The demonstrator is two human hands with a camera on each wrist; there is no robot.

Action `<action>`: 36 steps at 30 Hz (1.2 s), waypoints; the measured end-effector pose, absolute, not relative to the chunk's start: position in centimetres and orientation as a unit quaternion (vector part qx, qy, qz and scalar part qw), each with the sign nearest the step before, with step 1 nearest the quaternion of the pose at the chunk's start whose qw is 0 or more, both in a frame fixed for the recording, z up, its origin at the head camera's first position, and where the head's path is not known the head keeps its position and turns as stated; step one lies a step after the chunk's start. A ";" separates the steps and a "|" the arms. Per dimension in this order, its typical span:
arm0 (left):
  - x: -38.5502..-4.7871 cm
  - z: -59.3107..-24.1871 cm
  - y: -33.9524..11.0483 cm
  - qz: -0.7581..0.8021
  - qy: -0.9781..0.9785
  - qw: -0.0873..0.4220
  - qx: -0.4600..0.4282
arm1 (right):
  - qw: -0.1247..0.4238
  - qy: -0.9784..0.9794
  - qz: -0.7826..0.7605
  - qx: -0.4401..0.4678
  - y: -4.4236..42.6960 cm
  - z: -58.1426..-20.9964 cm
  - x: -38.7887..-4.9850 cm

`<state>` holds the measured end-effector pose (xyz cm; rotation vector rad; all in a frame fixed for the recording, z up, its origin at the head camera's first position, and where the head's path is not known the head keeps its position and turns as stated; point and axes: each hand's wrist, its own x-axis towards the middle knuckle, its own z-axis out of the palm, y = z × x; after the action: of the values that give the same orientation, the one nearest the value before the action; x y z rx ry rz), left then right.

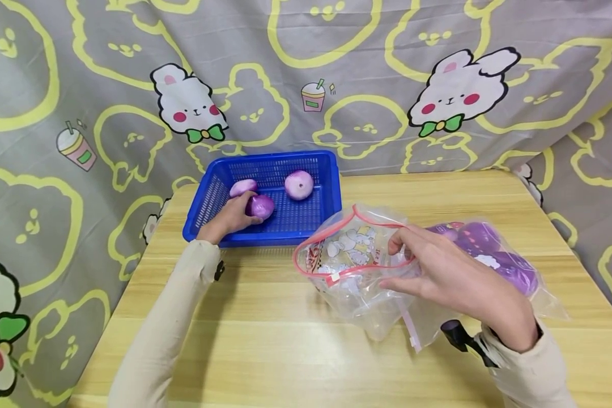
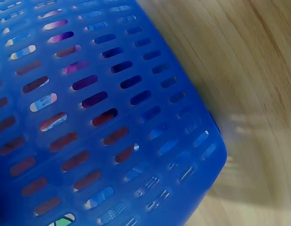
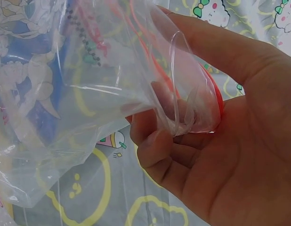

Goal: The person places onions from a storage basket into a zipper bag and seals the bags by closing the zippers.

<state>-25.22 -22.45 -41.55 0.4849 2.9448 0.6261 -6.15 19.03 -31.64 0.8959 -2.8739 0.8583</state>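
Observation:
My left hand (image 1: 233,215) reaches into a blue plastic basket (image 1: 332,190) and grips a purple onion (image 1: 263,207), thumb at the near side and fingers over the top. Another onion (image 1: 242,187) lies just behind those fingers, and a paler one (image 1: 299,186) sits farther right in the basket. My right hand (image 1: 441,272) holds the rim of a clear zip bag (image 1: 347,289) with a red edge, its mouth spread. In the right wrist view the fingers curl round the bag's edge (image 3: 216,103). From the left wrist, the basket's slotted wall (image 2: 150,113) hides the left hand's grip.
A second clear bag (image 1: 510,258) with purple onions in it lies at the right, partly behind my right hand. Everything rests on a wooden table (image 1: 265,351). A patterned grey curtain (image 1: 367,73) hangs behind and at the sides.

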 end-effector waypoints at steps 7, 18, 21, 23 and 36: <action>-25.3 -41.2 -22.7 0.197 0.969 0.033 0.148 | 0.004 -0.919 0.272 0.286 18.9 -31.8 -6.2; -23.7 -40.2 -23.1 0.192 0.976 0.003 0.108 | -0.004 -0.921 0.273 0.279 19.2 -31.8 -6.2; -22.9 -40.1 -23.0 0.193 0.976 -0.012 0.097 | -0.006 -0.920 0.274 0.280 19.2 -31.8 -6.2; -22.3 -40.0 -22.9 0.198 0.976 -0.028 0.088 | -0.006 -0.920 0.272 0.281 19.2 -31.8 -6.2; -19.6 -40.0 -21.2 0.247 0.952 -0.182 0.018 | -0.004 -0.923 0.265 0.279 19.1 -31.9 -6.4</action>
<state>-19.61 -21.22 -40.00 0.0638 3.3944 0.8801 -6.35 19.10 -31.88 0.8772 -2.9065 0.8348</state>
